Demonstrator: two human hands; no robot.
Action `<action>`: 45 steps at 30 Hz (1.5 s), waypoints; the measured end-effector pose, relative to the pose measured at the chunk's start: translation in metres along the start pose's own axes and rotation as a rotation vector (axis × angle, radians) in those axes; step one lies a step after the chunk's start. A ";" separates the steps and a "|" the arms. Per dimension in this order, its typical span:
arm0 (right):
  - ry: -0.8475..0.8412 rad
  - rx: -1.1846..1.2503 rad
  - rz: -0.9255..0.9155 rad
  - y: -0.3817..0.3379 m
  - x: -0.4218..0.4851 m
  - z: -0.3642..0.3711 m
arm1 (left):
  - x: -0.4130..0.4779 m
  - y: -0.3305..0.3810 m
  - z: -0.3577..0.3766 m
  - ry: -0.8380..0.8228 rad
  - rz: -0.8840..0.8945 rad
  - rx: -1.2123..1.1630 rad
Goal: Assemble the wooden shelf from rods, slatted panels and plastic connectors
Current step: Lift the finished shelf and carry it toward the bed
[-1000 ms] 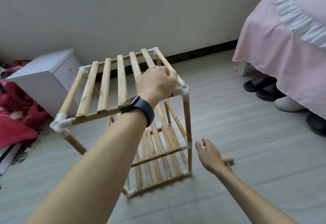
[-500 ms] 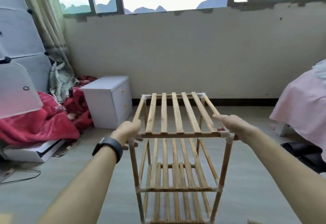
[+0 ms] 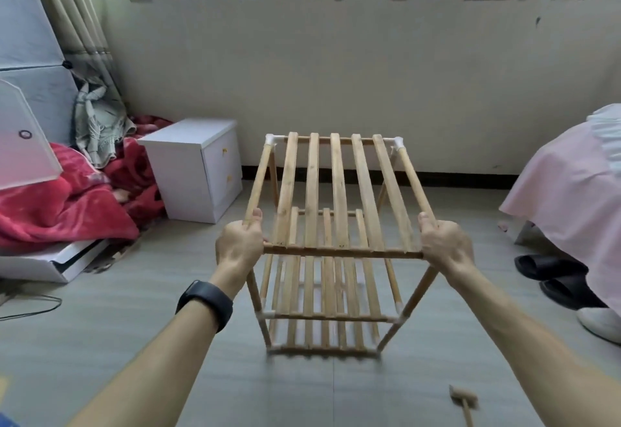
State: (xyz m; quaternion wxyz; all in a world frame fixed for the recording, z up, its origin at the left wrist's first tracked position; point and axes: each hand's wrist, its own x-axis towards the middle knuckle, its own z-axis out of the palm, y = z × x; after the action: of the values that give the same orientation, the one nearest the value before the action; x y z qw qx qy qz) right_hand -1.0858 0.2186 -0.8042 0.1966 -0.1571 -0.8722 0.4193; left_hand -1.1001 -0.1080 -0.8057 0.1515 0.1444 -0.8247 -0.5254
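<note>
**Both hands on the shelf's near corners**

From the head camera, the wooden shelf [image 3: 336,198] is upright in the middle of the tiled floor [image 3: 100,342], with its long side running away towards the wall under the window. It has three slatted panels, one above another, joined by rods. White plastic connectors show at the far top corners [image 3: 271,140] and lower down on the legs.

The left hand [image 3: 239,246] is curled round the near left top corner, thumb lying along the side rod. A dark wristband [image 3: 205,304] sits on that wrist. The right hand [image 3: 443,245] grips the near right top corner the same way, thumb up along the right rod. Whether the feet touch the floor I cannot tell; the bottom looks blurred.

A small wooden mallet [image 3: 463,401] lies on the floor near the right forearm. To the left stand a white cabinet [image 3: 188,164] and a red blanket [image 3: 50,211]. To the right is a bed with a pink cover [image 3: 564,198], and dark slippers [image 3: 544,267] lie beside it.
</note>
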 end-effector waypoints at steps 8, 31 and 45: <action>-0.068 0.049 0.072 0.091 -0.073 0.062 | -0.040 -0.101 0.016 -0.118 -0.137 -0.197; -0.453 -0.124 0.350 0.291 -0.150 0.179 | -0.098 -0.332 0.084 -0.365 -0.324 0.289; -0.326 0.210 0.585 0.212 -0.047 0.092 | 0.013 -0.220 0.014 -0.341 -0.490 0.029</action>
State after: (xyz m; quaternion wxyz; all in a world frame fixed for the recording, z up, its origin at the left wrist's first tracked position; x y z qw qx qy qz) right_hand -1.0656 0.2632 -1.0349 -0.0588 -0.3103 -0.7624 0.5648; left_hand -1.1007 -0.1906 -1.0100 -0.1228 0.2508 -0.7864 -0.5510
